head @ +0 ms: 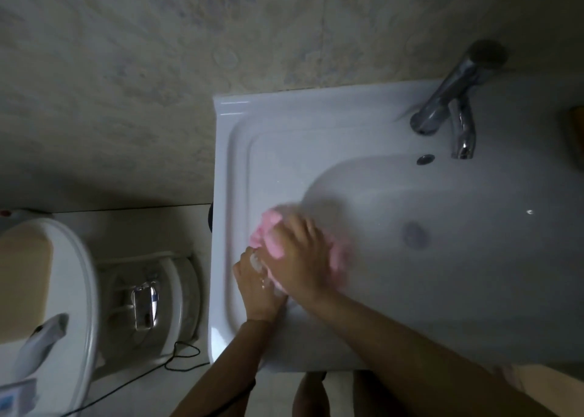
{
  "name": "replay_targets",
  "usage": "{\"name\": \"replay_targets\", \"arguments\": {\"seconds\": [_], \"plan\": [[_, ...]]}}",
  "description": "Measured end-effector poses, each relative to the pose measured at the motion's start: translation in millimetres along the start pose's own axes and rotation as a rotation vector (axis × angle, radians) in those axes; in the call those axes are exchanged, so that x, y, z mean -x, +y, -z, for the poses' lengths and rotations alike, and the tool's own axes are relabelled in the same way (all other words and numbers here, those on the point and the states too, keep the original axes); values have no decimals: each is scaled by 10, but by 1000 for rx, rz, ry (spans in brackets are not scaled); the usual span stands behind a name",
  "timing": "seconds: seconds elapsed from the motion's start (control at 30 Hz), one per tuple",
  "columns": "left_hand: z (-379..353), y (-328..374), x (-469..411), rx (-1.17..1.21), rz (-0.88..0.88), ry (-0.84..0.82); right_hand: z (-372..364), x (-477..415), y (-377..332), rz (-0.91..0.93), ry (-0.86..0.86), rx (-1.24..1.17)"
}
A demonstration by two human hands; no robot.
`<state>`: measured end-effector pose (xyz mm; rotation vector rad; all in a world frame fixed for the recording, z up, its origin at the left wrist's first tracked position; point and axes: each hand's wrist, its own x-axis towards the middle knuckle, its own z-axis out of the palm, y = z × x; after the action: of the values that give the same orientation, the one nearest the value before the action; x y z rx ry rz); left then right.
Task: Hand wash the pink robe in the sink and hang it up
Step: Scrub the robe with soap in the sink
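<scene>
Sink [227,164]: white, fills the right and centre of the frame; the basin looks to hold little or no water, and the tap shows no stream.
Toilet [72,274]: lower left, apart from the sink; plays no part in this step.
Tap [448,100]: chrome, upper right, spout aimed into the basin, well apart from the hands.
Robe [271,221]: pink, bunched into a tight wad at the left edge of the basin, centre of frame, half on the flat rim.
Right hand [300,258]: lies on top of the wad, fingers draped over it; blurred, so I cannot tell whether it grips or only presses.
Left hand [256,281]: just left of and below the right, fingers curled on the wad's near edge, holding it.
Drain [414,235]: right of centre, uncovered.
Suds [256,263]: white foam on the left hand's fingers.
Step in hand: probably scrubbing the soaped fabric.
Advice: keep the left hand as anchor and rub cloth against cloth in short strokes. Open and turn the wad often so that inner folds get soap. Work over the basin rather than the rim, so that runoff stays inside.
</scene>
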<state>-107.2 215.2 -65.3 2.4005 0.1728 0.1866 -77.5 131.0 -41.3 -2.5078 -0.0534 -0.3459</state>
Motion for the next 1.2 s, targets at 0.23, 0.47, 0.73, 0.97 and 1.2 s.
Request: {"name": "replay_targets", "arguments": {"seconds": [0.23,0.47,0.73,0.97,1.2], "plan": [[-30,-34,-13,-10,16,-75,-177,-784,345,-247,95,35],[-56,-104,6,34,45,-85,-46,-308,252,-99,55,2],[-3,-24,23,208,68,-59,-24,151,100,-13,106,-36],[44,96,52,-78,-73,-38,-181,-918,449,-416,-191,-235],[102,123,205,-474,-482,-275,260,-199,1133,-1091,-257,-905]]}}
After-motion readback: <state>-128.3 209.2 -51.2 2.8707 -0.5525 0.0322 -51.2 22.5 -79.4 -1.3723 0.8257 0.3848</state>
